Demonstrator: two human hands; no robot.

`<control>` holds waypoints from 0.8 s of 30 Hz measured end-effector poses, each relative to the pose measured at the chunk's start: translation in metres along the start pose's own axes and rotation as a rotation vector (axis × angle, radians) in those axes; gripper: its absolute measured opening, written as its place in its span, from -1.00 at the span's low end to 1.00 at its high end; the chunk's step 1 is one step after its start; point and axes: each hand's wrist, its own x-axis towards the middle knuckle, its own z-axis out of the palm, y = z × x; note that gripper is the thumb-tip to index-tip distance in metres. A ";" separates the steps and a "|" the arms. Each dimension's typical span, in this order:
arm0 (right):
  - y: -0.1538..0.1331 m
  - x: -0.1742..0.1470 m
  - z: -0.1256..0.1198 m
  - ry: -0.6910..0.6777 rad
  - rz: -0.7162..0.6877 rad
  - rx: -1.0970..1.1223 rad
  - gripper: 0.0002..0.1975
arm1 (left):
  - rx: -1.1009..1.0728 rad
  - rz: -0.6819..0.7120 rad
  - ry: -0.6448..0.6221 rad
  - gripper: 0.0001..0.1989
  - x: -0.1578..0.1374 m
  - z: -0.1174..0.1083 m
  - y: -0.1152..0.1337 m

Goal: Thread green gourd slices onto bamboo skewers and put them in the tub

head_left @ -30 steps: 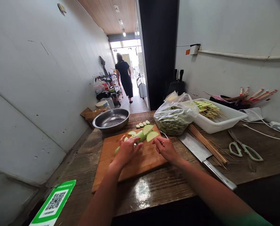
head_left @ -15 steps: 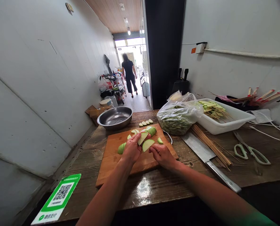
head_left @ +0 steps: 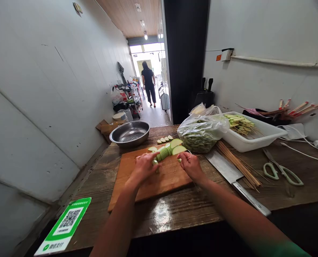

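Observation:
Over the left half of the wooden cutting board (head_left: pixel 132 182), my left hand (head_left: pixel 144 167) is open, thumb and fingers apart. Its fingertips are at a small cut piece of zucchini (head_left: pixel 155 162) and the near end of a row of zucchini slices (head_left: pixel 162 154). My right hand (head_left: pixel 191 166) is closed at the board's right side; what its fingers grip is hidden. Just beyond its fingertips are two large pale zucchini slices (head_left: pixel 178 150) with green rims, one behind the other. I cannot tell whether they are joined to what this hand grips.
A metal bowl (head_left: pixel 129 135) stands behind the board. Rightward are a plastic bag of green vegetables (head_left: pixel 201 134), a cleaver (head_left: pixel 224 166), bamboo skewers (head_left: pixel 239 166), scissors (head_left: pixel 282 171) and a white tub (head_left: pixel 252 142) of skewered pieces. A person (head_left: pixel 149 84) stands in the far passage.
My left hand has let go of the slices it held and moved left and down, its fingers spreading. The two large slices are now farther back and right. The person has moved farther away.

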 end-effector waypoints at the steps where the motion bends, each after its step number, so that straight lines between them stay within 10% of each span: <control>1: 0.003 0.002 -0.001 0.014 0.017 0.020 -0.68 | 0.169 0.045 -0.077 -0.56 -0.002 0.002 -0.006; 5: 0.006 0.005 -0.001 0.019 0.037 0.049 -0.67 | 0.351 0.120 -0.063 -0.66 -0.007 0.016 -0.028; 9: 0.003 0.003 0.000 -0.014 0.032 0.071 -0.66 | 0.128 0.159 0.072 -0.80 -0.003 0.022 -0.036; 14: 0.003 0.002 0.001 -0.025 0.036 0.092 -0.67 | -0.138 0.121 -0.078 -0.73 -0.001 0.014 -0.022; 24: -0.015 -0.017 0.006 -0.268 -0.054 0.080 -0.67 | -1.460 -0.280 0.121 -0.65 0.012 -0.007 -0.006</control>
